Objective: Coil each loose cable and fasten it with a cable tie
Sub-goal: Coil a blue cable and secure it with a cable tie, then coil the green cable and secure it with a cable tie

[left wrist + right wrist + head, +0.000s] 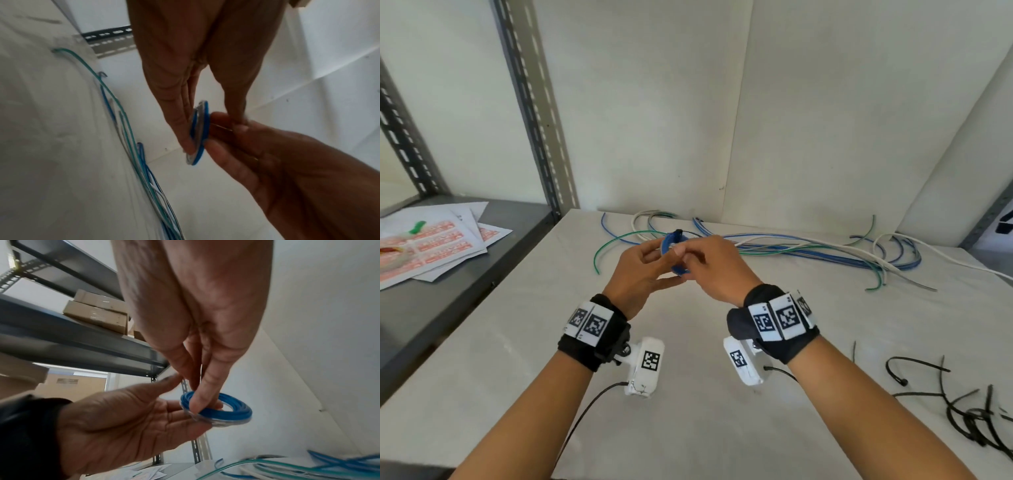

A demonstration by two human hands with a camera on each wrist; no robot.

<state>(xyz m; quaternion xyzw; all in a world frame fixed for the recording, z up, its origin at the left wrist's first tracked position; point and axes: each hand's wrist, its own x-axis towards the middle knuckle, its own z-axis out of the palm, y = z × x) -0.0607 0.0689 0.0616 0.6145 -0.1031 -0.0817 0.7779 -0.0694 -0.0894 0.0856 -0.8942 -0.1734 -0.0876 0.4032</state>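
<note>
Both hands meet above the white table (688,394) and hold one small round coil of blue cable (671,255) in the air, in front of the bundle of loose blue, green and white cables (825,251) that lies along the back of the table.

The head view shows only a small part of the coil between the fingers, with a dark end sticking up at its top.

The right wrist view shows the coil as a full flat ring (222,410). The right hand (197,337) pinches its near edge, with one finger on top. The left hand (123,423) lies under it with the palm up and fingers bent around the rim.

The left wrist view shows the coil from its thin edge (198,133), pressed between the fingers and thumb of the left hand (195,65); the fingers of the right hand (287,170) touch its other side.

Only the head view shows the pile of thin black cable ties (969,407), well to the right of the coil, and the printed sheets of paper (434,246) on the grey metal shelf (465,301) to its left. The brown cardboard boxes (96,313) on a higher shelf appear only in the right wrist view.
</note>
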